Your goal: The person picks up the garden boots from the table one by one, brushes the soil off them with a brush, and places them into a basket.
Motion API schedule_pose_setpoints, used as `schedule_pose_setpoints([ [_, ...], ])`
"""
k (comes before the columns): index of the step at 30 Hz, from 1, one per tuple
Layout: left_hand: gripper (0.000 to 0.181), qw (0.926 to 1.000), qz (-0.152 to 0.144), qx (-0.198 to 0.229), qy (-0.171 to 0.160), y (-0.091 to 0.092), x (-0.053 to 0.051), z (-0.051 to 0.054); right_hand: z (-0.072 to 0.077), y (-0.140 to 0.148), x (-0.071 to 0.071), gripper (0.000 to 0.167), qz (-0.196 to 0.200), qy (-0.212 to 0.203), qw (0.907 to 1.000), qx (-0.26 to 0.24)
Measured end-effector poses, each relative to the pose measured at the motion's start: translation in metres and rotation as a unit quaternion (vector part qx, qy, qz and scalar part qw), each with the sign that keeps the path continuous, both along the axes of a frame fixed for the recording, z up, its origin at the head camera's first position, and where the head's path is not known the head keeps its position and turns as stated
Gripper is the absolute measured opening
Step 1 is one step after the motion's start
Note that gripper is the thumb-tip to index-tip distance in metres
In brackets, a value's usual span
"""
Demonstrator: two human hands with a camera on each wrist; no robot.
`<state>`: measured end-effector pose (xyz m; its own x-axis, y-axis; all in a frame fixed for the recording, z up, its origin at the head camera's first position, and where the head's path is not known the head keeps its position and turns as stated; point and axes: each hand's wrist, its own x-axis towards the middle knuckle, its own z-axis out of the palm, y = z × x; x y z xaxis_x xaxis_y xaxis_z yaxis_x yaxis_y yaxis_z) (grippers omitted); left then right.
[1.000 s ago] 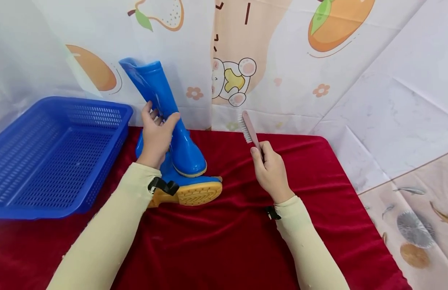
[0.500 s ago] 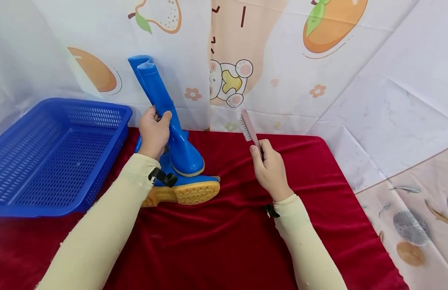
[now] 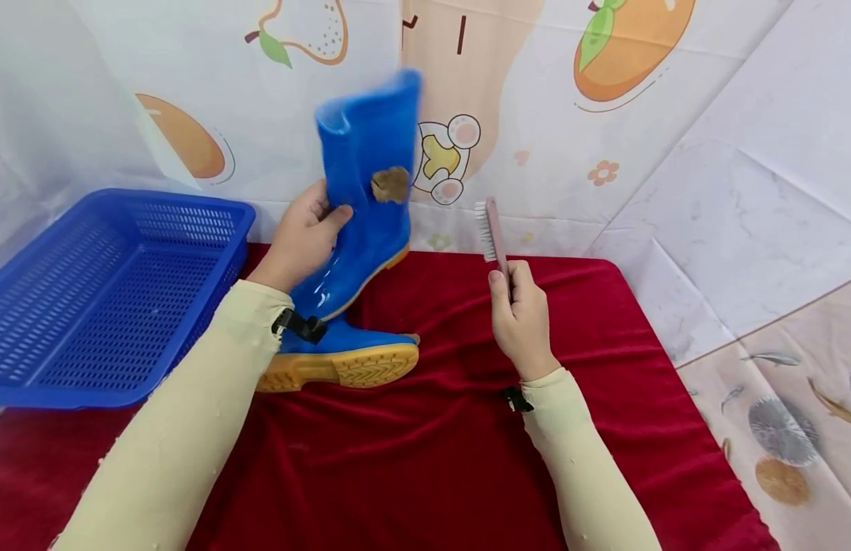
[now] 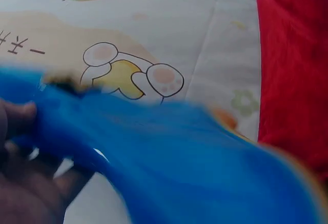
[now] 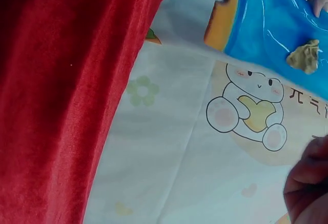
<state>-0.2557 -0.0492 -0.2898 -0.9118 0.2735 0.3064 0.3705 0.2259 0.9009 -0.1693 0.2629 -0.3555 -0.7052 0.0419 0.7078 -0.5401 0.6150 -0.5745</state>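
Where half a second before its toe had pointed toward five o'clock, the upper boot (image 3: 361, 180) now pointed toward seven, baring a brown patch (image 3: 391, 184). My left hand (image 3: 301, 241) gripped its shaft at eleven o'clock, thumb curled over it. My right hand (image 3: 523, 325) wrapped the handle of the brush (image 3: 493, 233), shifted slightly right, at two o'clock. Motion blurred the boot's top; the lying boot (image 3: 357, 360), at eight o'clock, was partly hidden. The basket (image 3: 122, 321) was cut off at nine. Red-clothed bench (image 3: 467, 459) stretched from six to its four-o'clock edge.
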Motion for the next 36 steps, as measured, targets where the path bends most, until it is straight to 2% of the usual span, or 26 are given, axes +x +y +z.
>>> schedule_pose_setpoints([
  [3, 0.043, 0.9984, -0.050, -0.023, 0.016, 0.003, 0.002, -0.007, 0.000, 0.000, 0.000, 0.022, 0.015, 0.030, 0.9991, -0.024],
  [7, 0.043, 0.9931, -0.113, -0.025, 0.016, 0.009, 0.009, -0.025, -0.001, -0.001, 0.001, 0.031, 0.026, 0.056, 0.9977, -0.027],
  [10, 0.044, 0.9893, -0.143, -0.028, 0.009, 0.012, 0.016, -0.037, -0.003, -0.002, 0.000, 0.038, 0.034, 0.066, 0.9970, -0.024],
  [12, 0.045, 0.9879, -0.153, -0.029, 0.002, 0.014, 0.022, -0.040, -0.004, -0.003, 0.000, 0.038, 0.038, 0.069, 0.9967, -0.019],
  [15, 0.051, 0.9897, -0.130, -0.060, -0.009, 0.016, 0.031, -0.041, -0.005, -0.003, -0.001, 0.040, 0.045, 0.071, 0.9964, -0.011],
  [20, 0.061, 0.9876, -0.059, -0.144, -0.021, 0.018, 0.039, -0.038, -0.006, -0.002, -0.001, 0.043, 0.050, 0.073, 0.9961, 0.002],
  [23, 0.063, 0.9865, -0.034, -0.158, -0.027, 0.019, 0.041, -0.036, -0.006, -0.003, -0.001, 0.040, 0.048, 0.077, 0.9958, 0.007],
  [30, 0.062, 0.9867, -0.017, -0.157, -0.036, 0.021, 0.044, -0.034, -0.007, -0.003, -0.001, 0.033, 0.044, 0.089, 0.9946, 0.030],
  [36, 0.056, 0.9832, -0.013, -0.182, -0.006, 0.028, 0.044, -0.030, -0.005, -0.005, 0.000, 0.037, 0.040, 0.078, 0.9958, 0.027],
])
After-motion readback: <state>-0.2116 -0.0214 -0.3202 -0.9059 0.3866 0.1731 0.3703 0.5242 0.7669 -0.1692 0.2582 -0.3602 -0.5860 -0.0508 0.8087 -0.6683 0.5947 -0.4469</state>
